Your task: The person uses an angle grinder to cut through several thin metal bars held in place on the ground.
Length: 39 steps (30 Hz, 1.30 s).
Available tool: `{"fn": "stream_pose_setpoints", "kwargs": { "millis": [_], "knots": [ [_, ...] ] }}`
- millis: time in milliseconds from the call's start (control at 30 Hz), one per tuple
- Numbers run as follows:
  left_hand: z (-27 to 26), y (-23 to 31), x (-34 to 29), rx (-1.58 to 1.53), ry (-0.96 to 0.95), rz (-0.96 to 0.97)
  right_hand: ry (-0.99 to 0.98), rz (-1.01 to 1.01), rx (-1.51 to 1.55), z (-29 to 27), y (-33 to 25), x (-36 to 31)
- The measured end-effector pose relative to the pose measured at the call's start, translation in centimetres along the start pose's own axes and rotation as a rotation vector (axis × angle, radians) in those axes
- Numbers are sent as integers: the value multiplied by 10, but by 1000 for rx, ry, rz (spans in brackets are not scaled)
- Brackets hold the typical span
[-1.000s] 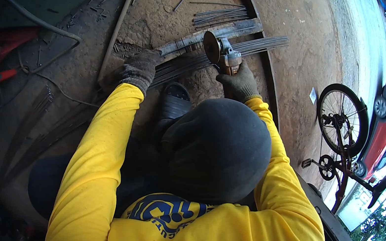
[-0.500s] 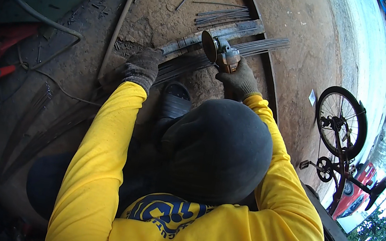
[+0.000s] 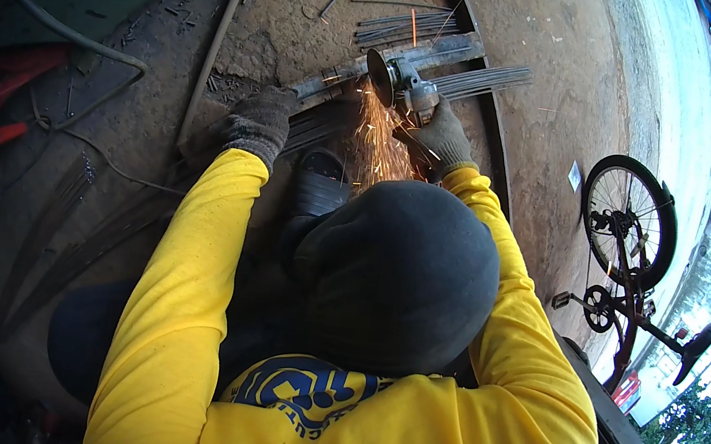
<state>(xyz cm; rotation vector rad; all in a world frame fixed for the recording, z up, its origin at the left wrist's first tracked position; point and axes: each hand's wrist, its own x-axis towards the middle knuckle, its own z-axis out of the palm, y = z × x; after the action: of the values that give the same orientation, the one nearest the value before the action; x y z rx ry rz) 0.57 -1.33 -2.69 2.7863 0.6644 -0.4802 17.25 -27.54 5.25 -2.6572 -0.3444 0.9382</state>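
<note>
Your right hand (image 3: 443,140) has its fingers wrapped round the angle grinder (image 3: 420,98), whose disc (image 3: 380,77) sits over the bundle of thin rods (image 3: 485,81) on the ground, beside a flat metal bar (image 3: 451,52). Your left hand (image 3: 258,120) rests at the bundle's left end; the glove hides whether its fingers are closed. If that hold is loose, rods could roll or spring, pinching the disc and kicking the grinder back. Sparks (image 3: 378,143) stream toward you, just beside your sandal (image 3: 321,187), so they could burn that foot or catch clothing. A dark rail (image 3: 496,142) crosses by the rods' right end and may limit your reach there; loose rods (image 3: 406,26) lie beyond the bar, a cable (image 3: 119,175) runs at left, and a bicycle (image 3: 628,228) stands well apart at right.
</note>
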Motion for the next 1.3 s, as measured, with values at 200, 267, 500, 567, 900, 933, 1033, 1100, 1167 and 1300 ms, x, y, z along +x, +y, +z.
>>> {"fn": "stream_pose_setpoints", "kwargs": {
  "millis": [200,267,500,567,900,933,1033,1100,1167,1300],
  "knots": [
    [-3,0,-3,-21,3,31,0,-79,83,-1,1,-3],
    [-4,0,-3,-45,22,11,17,-65,36,-1,-2,-6],
    [-5,-1,-3,-24,-27,39,1,13,-21,-1,-2,-11],
    [-6,0,-3,-2,-36,9,-4,6,-7,2,1,-6],
    [-8,1,-4,-6,-23,34,-47,-45,46,-3,2,-3],
    [-7,0,-3,-17,-10,41,-42,-40,39,-4,0,-4],
    [-6,0,-4,-29,16,40,-29,-43,44,-7,-4,-5],
    [-6,0,-5,-35,18,32,-21,-55,79,-7,-4,-4],
    [-7,1,-6,-55,4,29,-9,-32,46,-3,-5,-2],
    [-13,1,-6,-81,-3,47,-11,-106,73,-1,3,2]
  ]
}}
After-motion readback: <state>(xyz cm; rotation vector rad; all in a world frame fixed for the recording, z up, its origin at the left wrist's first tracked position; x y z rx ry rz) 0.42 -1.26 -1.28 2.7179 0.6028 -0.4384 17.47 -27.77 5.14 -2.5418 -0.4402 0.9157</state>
